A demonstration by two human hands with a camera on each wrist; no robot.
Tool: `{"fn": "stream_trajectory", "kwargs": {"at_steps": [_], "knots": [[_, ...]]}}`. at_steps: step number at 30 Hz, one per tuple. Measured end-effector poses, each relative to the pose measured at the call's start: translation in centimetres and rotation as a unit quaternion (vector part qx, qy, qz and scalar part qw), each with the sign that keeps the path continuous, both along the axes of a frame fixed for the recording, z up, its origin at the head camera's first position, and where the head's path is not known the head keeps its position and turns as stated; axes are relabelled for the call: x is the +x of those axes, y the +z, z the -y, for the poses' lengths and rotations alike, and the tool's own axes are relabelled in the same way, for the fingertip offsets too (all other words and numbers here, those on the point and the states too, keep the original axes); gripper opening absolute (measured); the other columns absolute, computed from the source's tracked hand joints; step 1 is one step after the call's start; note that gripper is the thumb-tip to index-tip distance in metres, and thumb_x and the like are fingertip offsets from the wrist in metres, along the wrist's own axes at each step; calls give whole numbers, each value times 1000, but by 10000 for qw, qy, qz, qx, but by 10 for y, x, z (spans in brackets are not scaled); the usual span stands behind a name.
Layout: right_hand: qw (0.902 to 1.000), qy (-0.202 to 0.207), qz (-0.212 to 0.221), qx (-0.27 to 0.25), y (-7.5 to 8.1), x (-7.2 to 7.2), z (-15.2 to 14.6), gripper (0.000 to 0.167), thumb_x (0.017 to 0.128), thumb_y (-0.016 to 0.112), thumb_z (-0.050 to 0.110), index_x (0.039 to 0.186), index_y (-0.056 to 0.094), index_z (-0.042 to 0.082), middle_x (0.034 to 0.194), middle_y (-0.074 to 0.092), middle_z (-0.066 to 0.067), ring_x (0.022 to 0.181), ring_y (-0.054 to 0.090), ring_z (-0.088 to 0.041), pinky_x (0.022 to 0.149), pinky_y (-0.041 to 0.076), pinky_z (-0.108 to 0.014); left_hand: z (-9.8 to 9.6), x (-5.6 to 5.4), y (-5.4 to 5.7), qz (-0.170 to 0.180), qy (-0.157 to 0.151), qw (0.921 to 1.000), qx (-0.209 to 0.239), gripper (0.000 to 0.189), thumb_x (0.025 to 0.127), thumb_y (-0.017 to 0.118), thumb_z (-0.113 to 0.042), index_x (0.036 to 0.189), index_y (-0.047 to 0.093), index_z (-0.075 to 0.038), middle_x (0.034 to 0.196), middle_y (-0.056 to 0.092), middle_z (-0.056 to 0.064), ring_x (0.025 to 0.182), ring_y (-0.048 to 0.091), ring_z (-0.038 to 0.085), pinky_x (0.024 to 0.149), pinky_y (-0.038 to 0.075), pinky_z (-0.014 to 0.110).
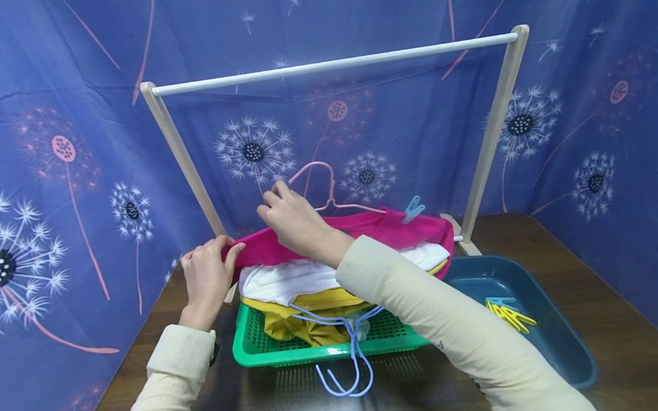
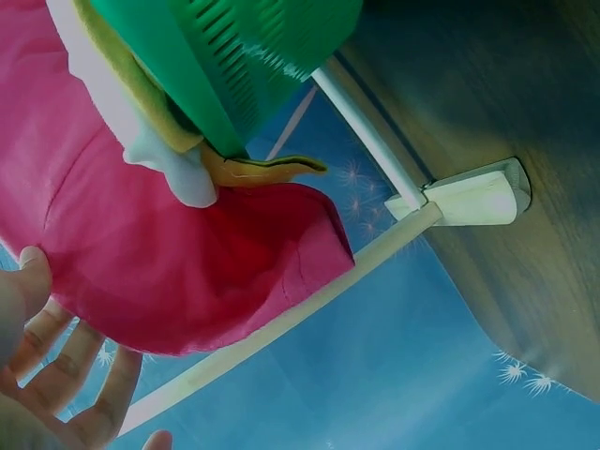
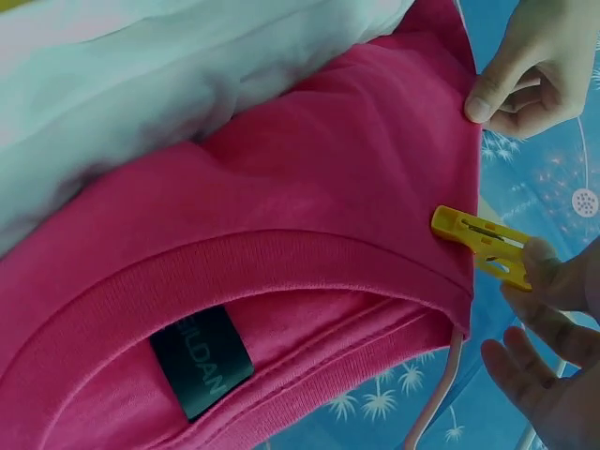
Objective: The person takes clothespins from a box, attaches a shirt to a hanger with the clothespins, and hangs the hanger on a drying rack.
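A magenta T-shirt (image 1: 259, 249) with a dark neck label (image 3: 202, 361) lies over a pile of folded clothes, with a pink hanger (image 1: 330, 187) in its neck. My right hand (image 1: 301, 222) pinches a yellow clothespin (image 3: 480, 244), whose jaws sit over the shirt's shoulder edge beside the collar. In the head view that clothespin is hidden behind the hand. On the other shoulder stands a light blue clothespin (image 1: 413, 209). Farther left, my left hand (image 1: 205, 275) pinches the shirt's shoulder edge between thumb and fingers.
Under the shirt, white (image 1: 288, 281) and mustard (image 1: 296, 322) garments fill a green basket (image 1: 281, 357). Blue hangers (image 1: 355, 353) hang over its front rim. At right, a dark blue tray (image 1: 570, 342) holds clothespins (image 1: 508, 314). A rack with a white rail (image 1: 333, 64) stands behind.
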State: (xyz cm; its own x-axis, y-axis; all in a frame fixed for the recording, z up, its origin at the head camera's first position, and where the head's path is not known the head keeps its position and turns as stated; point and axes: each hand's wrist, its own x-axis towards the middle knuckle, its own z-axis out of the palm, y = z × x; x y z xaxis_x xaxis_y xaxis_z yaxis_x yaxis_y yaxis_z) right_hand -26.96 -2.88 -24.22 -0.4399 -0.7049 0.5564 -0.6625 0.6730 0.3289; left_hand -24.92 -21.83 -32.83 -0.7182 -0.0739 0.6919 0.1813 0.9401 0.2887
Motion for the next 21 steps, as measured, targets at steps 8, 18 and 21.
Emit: {"fn": "stream_trajectory", "kwargs": {"at_steps": [8, 18, 21], "knots": [[9997, -119, -100, 176, -2, 3, -2, 24, 78, 57, 8, 102, 62, 10, 97, 59, -4, 91, 51, -22, 68, 47, -29, 1, -1, 0, -40, -21, 10000, 27, 25, 84, 64, -33, 88, 65, -8, 84, 68, 14, 78, 62, 38, 83, 32, 58], [9994, 116, -329, -55, -5, 10, -14, 29, 86, 50, 10, 114, 55, 8, 108, 57, -5, 92, 53, -21, 70, 48, -27, 2, -2, 0, -42, -47, 10000, 59, 24, 83, 66, -30, 89, 66, -6, 85, 68, 16, 78, 61, 39, 85, 33, 59], [9993, 122, -353, -49, -6, 14, -20, 27, 87, 50, 11, 113, 56, 9, 107, 58, -3, 92, 54, -21, 69, 47, -27, 2, -3, 0, -49, -49, 10000, 60, 25, 83, 65, -31, 90, 66, -6, 85, 68, 16, 78, 61, 38, 85, 32, 59]]}}
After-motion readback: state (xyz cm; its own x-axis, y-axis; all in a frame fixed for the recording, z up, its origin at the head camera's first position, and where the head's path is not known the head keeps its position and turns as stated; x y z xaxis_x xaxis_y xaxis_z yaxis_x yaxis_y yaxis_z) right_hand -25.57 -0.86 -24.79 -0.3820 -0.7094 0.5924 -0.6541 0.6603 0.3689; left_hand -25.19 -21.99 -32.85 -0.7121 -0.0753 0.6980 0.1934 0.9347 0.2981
